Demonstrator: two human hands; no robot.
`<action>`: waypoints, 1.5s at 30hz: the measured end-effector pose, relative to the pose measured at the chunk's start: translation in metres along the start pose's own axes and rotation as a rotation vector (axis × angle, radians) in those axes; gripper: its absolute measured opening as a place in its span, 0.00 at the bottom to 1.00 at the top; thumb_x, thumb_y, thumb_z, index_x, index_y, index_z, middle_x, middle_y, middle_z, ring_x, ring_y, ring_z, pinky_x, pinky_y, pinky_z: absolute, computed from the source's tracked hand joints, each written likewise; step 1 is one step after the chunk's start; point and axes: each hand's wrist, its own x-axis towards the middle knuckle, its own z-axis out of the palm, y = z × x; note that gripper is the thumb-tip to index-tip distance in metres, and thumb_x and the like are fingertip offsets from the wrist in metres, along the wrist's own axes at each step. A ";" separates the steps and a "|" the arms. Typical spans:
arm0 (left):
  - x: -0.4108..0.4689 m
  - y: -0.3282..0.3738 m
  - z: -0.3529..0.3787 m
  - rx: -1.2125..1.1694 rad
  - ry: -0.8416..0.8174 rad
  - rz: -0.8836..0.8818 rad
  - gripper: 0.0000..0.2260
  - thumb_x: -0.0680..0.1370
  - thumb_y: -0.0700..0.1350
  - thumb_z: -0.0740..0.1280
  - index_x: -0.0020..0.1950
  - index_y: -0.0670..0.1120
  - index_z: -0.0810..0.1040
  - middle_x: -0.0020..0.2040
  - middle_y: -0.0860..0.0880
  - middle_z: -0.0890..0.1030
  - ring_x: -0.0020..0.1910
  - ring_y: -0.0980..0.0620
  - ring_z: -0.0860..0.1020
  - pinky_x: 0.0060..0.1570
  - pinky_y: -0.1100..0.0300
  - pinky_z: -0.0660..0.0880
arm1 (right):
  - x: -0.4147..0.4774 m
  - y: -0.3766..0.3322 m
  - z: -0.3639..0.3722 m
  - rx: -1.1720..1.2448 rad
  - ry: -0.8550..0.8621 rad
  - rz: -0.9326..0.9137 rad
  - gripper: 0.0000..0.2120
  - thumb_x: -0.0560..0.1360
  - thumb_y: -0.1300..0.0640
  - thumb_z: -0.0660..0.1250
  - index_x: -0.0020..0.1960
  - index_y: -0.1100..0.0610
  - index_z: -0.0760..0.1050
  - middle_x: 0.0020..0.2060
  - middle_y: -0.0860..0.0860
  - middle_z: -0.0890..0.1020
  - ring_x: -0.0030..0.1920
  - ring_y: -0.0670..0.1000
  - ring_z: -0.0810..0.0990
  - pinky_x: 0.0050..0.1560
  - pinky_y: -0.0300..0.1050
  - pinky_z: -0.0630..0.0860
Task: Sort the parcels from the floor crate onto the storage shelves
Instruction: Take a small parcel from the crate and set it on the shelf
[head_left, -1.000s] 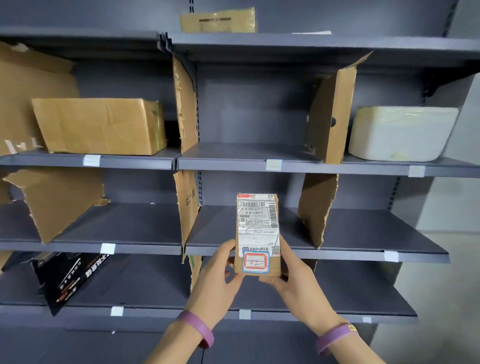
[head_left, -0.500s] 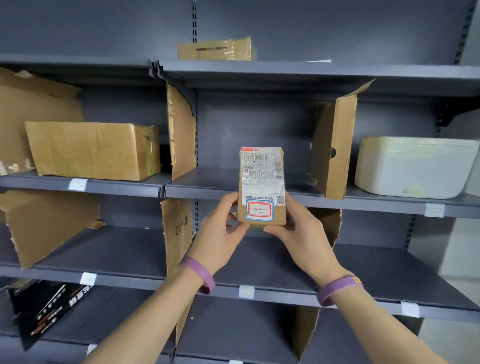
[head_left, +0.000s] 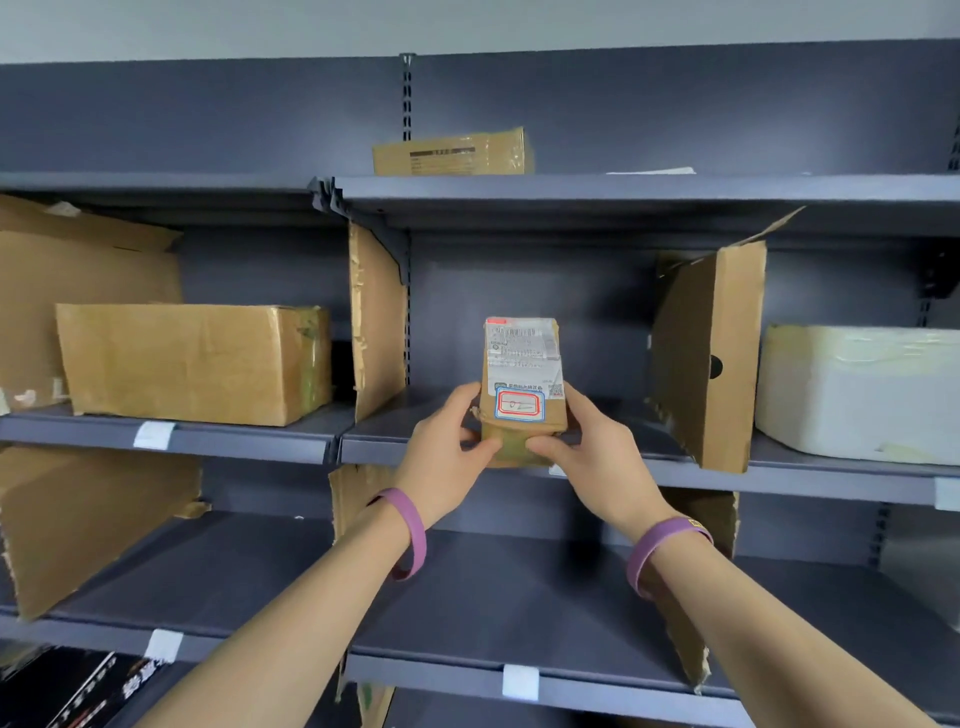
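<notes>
A small brown parcel (head_left: 522, 384) with a white shipping label and a red-and-blue framed sticker stands upright at the front of the middle shelf bay (head_left: 395, 441). My left hand (head_left: 447, 447) grips its lower left side and my right hand (head_left: 592, 457) grips its lower right side. The bay lies between two cardboard dividers (head_left: 376, 322). Whether the parcel's base rests on the shelf is hidden by my fingers.
A large cardboard box (head_left: 192, 364) fills the bay to the left. A white foam box (head_left: 857, 389) sits in the bay to the right. A flat carton (head_left: 452, 153) lies on the top shelf. The shelf below (head_left: 493, 597) holds torn cardboard dividers. A black box (head_left: 67, 691) is at lower left.
Both hands have raised the parcel from the level of the lower shelf up to the middle bay, and it now sits further in over the shelf edge. My view has tilted upward.
</notes>
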 end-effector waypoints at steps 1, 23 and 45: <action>0.005 -0.005 0.000 0.019 -0.018 -0.008 0.23 0.74 0.38 0.68 0.65 0.56 0.70 0.50 0.57 0.79 0.40 0.57 0.81 0.43 0.70 0.76 | 0.003 0.002 0.003 -0.013 -0.006 0.023 0.26 0.74 0.55 0.70 0.69 0.43 0.66 0.44 0.22 0.74 0.48 0.27 0.75 0.42 0.17 0.67; -0.006 -0.047 0.010 0.452 0.046 0.163 0.26 0.79 0.48 0.61 0.75 0.54 0.58 0.70 0.53 0.69 0.68 0.53 0.66 0.63 0.63 0.62 | -0.022 0.014 0.017 -0.565 0.067 -0.102 0.27 0.78 0.54 0.66 0.74 0.57 0.63 0.72 0.53 0.67 0.72 0.54 0.65 0.71 0.48 0.66; -0.012 -0.049 0.016 0.465 -0.022 0.212 0.23 0.77 0.44 0.64 0.72 0.52 0.66 0.73 0.52 0.65 0.71 0.50 0.63 0.67 0.55 0.61 | -0.024 0.019 0.026 -0.780 -0.026 -0.093 0.25 0.78 0.53 0.63 0.73 0.55 0.64 0.73 0.54 0.65 0.73 0.55 0.62 0.71 0.48 0.61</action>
